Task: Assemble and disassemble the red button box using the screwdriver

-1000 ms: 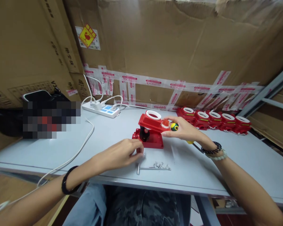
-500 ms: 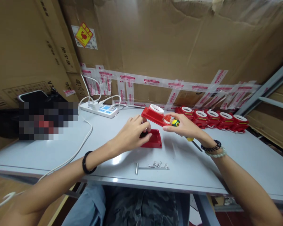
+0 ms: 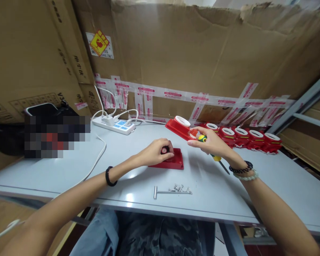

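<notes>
- Far left of the left hand: blurred dark bundle [image 3: 53, 133] by cardboard boxes [image 3: 29, 53].
- Up-left of the left hand: power strip [image 3: 114, 124] with plugged white cables [image 3: 96, 160], one trailing off the table [image 3: 69, 170] edge.
- Left hand [image 3: 156, 153]: fingers curled together on a black part [image 3: 164, 149], sitting in the red base [image 3: 173, 161] flat on the table.
- Below both hands, near the table edge: T-wrench [image 3: 170, 192], touching a small heap of screws [image 3: 179, 187].
- Between the hands: bare tabletop only, nothing barring the way.
- Right hand [image 3: 212, 144]: clamped on the red cover [image 3: 181, 128], held tilted above the table, up-right of the base; same hand also clutching a screwdriver [image 3: 214, 156], tip pointing down-right past the wrist.
- Just behind and right of the right hand: row of red units [image 3: 245, 137] along the taped cardboard wall [image 3: 202, 64], close to the held cover.
</notes>
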A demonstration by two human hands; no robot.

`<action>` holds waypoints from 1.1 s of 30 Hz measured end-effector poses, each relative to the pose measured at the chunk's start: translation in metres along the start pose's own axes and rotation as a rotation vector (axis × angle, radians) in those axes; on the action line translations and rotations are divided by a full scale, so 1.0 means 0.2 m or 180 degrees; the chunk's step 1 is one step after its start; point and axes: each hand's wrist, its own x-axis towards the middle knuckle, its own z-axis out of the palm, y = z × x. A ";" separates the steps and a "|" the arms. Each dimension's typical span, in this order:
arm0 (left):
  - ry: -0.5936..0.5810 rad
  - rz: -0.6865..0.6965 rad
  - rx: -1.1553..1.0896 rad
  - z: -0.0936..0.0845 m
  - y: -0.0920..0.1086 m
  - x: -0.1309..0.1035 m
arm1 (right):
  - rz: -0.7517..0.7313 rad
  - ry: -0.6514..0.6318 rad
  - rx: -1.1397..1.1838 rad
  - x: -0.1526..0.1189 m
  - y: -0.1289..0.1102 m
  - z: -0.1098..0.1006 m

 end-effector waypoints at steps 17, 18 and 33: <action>-0.1201 -0.1339 -0.0461 -0.54 -0.48 -0.23 | -0.0113 -0.0086 -0.0049 -0.01 -0.01 0.01; -0.1163 -0.1390 -0.0351 -0.54 -0.51 -0.24 | -0.0133 -0.0096 -0.0048 -0.01 -0.01 0.01; 0.1082 0.0599 0.1004 -0.33 -0.06 -0.06 | -0.0638 0.0403 -0.0898 -0.05 -0.05 0.10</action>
